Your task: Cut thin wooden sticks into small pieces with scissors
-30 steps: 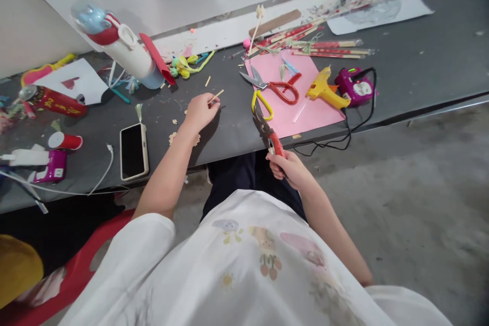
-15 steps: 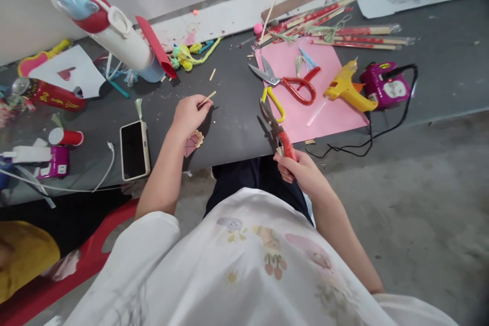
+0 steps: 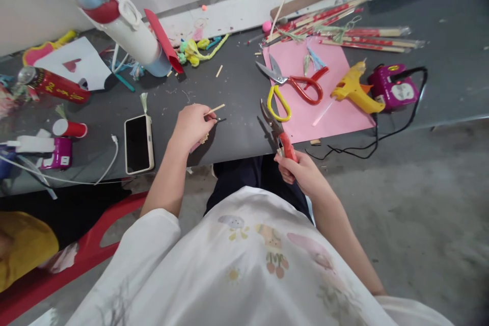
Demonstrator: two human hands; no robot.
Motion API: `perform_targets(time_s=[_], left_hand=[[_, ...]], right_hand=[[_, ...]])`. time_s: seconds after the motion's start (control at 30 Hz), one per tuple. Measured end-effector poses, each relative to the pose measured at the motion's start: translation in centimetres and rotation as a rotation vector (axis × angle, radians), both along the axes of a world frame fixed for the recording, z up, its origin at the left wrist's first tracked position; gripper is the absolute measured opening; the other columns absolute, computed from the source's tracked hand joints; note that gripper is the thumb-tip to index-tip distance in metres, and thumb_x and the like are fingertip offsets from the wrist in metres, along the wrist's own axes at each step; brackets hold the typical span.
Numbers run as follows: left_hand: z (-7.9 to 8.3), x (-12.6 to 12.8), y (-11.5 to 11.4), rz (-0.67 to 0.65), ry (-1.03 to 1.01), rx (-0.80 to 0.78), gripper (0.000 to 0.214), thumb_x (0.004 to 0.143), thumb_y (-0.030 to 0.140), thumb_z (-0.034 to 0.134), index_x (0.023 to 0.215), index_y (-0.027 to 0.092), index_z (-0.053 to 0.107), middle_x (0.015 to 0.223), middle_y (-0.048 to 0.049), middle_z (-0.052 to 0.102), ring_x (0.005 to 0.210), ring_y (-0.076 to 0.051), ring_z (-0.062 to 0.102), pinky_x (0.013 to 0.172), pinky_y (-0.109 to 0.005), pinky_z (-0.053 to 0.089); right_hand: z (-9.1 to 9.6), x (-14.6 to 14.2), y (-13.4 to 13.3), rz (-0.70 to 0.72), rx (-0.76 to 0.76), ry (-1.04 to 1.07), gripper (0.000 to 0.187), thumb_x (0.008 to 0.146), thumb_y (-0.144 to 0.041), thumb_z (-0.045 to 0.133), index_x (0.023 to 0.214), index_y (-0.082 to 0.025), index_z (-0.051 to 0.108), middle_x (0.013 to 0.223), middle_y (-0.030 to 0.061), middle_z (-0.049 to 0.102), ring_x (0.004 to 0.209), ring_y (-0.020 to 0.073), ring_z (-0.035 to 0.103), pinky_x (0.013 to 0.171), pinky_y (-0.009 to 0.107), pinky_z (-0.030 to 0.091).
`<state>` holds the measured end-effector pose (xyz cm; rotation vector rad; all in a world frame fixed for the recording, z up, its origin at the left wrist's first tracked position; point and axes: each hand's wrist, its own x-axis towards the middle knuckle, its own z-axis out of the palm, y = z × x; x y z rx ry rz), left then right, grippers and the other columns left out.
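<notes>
Pinched in the fingers of my left hand [image 3: 195, 125] is a short thin wooden stick [image 3: 216, 109], its free end pointing right. Under that hand lies a small pink paper piece with a wooden edging [image 3: 200, 142], mostly covered. My right hand [image 3: 292, 168] grips the red handles of pruning shears [image 3: 280, 135] at the table's front edge, their dark blades pointing up and left. Close beyond the blades is a yellow loop handle [image 3: 278, 104]. Red-handled scissors [image 3: 296, 84] lie on the pink paper sheet [image 3: 328, 117].
A yellow glue gun [image 3: 355, 89] and a purple power socket [image 3: 393, 89] with a black cable stand at right. Packaged chopsticks [image 3: 367, 41] lie at the back. A phone [image 3: 138, 145], a bottle [image 3: 130, 28] and a red can [image 3: 57, 85] are at left. A person in yellow [image 3: 26, 244] sits lower left.
The view has shifted slightly, so the table things appear a little further right. My left hand has moved slightly nearer over the pink piece, covering more of it. Both hands keep their hold.
</notes>
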<state>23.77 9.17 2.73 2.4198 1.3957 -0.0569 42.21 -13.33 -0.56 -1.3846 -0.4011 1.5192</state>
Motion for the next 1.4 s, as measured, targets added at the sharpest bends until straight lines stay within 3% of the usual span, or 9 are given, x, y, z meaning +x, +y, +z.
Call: perform_targets(time_s=[0.4,0.73,0.83,0.93,1.07,1.27,1.4], left_hand=[[-1.5,1.0,-0.7,-0.055,0.038,0.120,0.014,0.081,0.027,0.055,0.077,0.021,0.067,0.086,-0.0080,0.067,0.088,-0.025,0.061,0.079,-0.036,0.044],[-2.0,4.2,-0.2,0.003,-0.171,0.135,0.016,0.082,0.029,0.056,0.087,0.018,0.067,0.093,-0.0083,0.068,0.089,-0.022,0.059,0.079,-0.031,0.041],[-1.5,3.8,-2.0,0.028,-0.343,0.105,0.020,0.084,0.032,0.055,0.090,0.019,0.068,0.083,-0.0055,0.068,0.075,-0.017,0.057,0.071,-0.028,0.040],[-1.2,3.6,-5.3,0.026,-0.483,-0.119,0.034,0.084,0.047,0.052,0.081,0.017,0.068,0.063,-0.0010,0.061,0.056,-0.012,0.048,0.057,-0.025,0.036],[-1.3,4.0,-9.8,0.002,-0.572,-0.351,0.049,0.082,0.060,0.050,0.078,0.015,0.068,0.060,0.0002,0.060,0.054,-0.010,0.047,0.052,-0.023,0.033],[-1.6,3.9,-12.2,0.095,-0.650,-0.282,0.038,0.076,0.053,0.060,0.075,0.015,0.066,0.062,0.0012,0.061,0.055,-0.010,0.048,0.055,-0.022,0.036],[-1.7,2.8,-12.3,0.157,-0.704,-0.320,0.037,0.076,0.051,0.061,0.075,0.015,0.066,0.064,0.0003,0.063,0.058,-0.011,0.052,0.058,-0.022,0.039]], right_hand=[[-0.2,-0.3,-0.2,-0.008,0.011,-0.002,0.022,0.079,-0.030,0.066,0.071,-0.021,0.047,0.046,-0.0073,0.037,0.037,0.0061,0.031,0.037,0.022,0.022],[-0.4,-1.1,0.4,-0.015,0.019,-0.044,0.025,0.076,-0.030,0.064,0.069,-0.021,0.042,0.046,-0.0085,0.037,0.037,0.0059,0.031,0.037,0.021,0.023],[-0.8,-1.3,0.4,-0.001,-0.005,-0.146,0.022,0.077,-0.035,0.061,0.072,-0.021,0.044,0.047,-0.0086,0.037,0.037,0.0069,0.032,0.038,0.021,0.025],[-1.4,-1.4,0.5,0.026,-0.019,-0.400,0.020,0.077,-0.038,0.059,0.076,-0.020,0.049,0.050,-0.0070,0.041,0.042,0.0089,0.037,0.043,0.023,0.030],[-1.3,-1.8,1.0,0.077,-0.011,-0.738,0.020,0.077,-0.040,0.057,0.080,-0.020,0.055,0.062,-0.0024,0.056,0.057,0.0136,0.050,0.057,0.025,0.037],[0.9,-3.3,1.9,0.263,-0.036,-1.073,0.021,0.080,-0.041,0.052,0.081,-0.020,0.051,0.073,0.0037,0.064,0.064,0.0194,0.058,0.059,0.027,0.035],[1.6,-3.7,1.7,0.356,0.023,-1.115,0.028,0.081,-0.047,0.053,0.087,-0.020,0.049,0.080,0.0073,0.067,0.071,0.0238,0.063,0.060,0.027,0.036]])
